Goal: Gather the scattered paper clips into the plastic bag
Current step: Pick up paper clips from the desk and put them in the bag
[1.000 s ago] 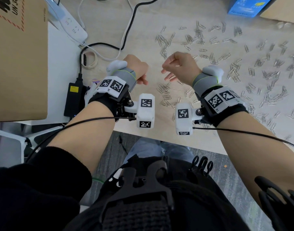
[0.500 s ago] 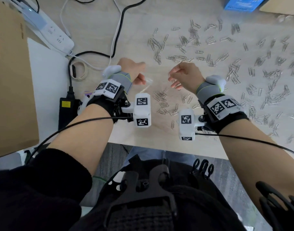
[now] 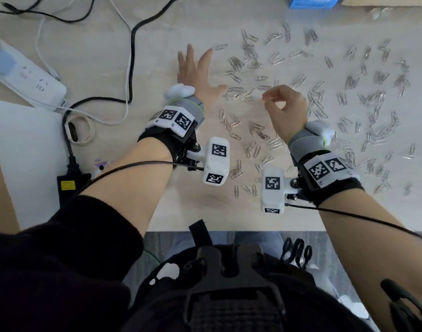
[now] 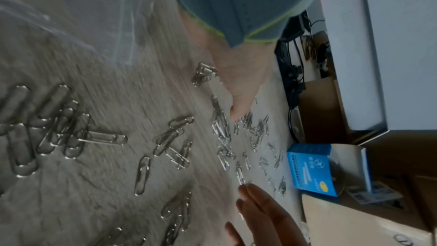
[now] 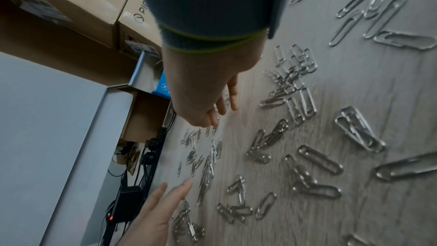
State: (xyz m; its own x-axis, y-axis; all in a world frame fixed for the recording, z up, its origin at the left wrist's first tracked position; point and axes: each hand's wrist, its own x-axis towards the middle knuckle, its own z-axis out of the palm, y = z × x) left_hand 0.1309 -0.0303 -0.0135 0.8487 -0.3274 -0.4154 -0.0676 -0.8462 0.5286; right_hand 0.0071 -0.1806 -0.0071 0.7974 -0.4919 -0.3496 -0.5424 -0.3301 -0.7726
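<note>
Left hand (image 3: pixel 197 75) flat, fingers spread on the desk (image 3: pixel 171 39) beside the paper clips (image 3: pixel 253 130), right hand (image 3: pixel 285 109) pinching one above them, plastic bag (image 4: pixel 78 18) barely visible nearby, so clips could miss it.

My paper clips (image 3: pixel 258 61) are shiny bare metal wire; my desk (image 3: pixel 157 56) is pale matt wood grain; the plastic bag (image 4: pixel 78 16) is clear and glossy.

Bare table (image 3: pixel 90 58) lies open left of the spread left hand (image 3: pixel 195 73), though cables (image 3: pixel 133 56) and a power strip (image 3: pixel 25 75) fence it off. Rightward, paper clips (image 3: pixel 313 97) litter everything; a blue box (image 3: pixel 313 2) blocks the far edge.
</note>
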